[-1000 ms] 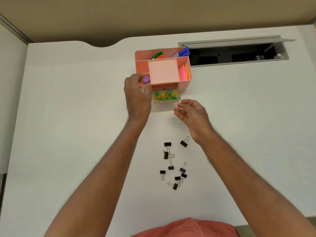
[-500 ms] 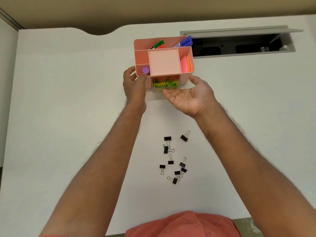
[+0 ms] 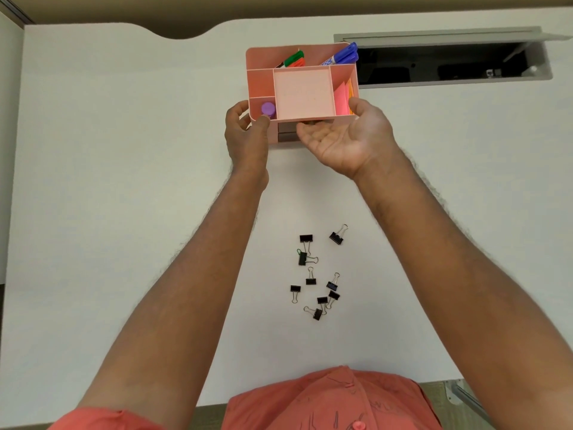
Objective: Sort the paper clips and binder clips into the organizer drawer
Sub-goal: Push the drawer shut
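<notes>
- Pink organizer (image 3: pixel 302 91) at twelve o'clock: left hand (image 3: pixel 246 139) grips its corner, fingers curled.
- Right hand (image 3: pixel 344 141), palm up, fingers relaxed, presses the front.
- Black binder clips (image 3: pixel 316 271) lie scattered at six o'clock.

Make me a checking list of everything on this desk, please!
Surface: white desk, bare around the things.
Job's things: pink organizer, drawer pushed in; black binder clips loose on desk; paper clips not visible.
Clutter: markers, purple cap, sticky notes in compartments.
Grippers: left hand grips organizer's corner; right hand, palm up, at drawer front.
Cables: nothing seen.
Surroundings: open desk hatch; coral shirt.
</notes>
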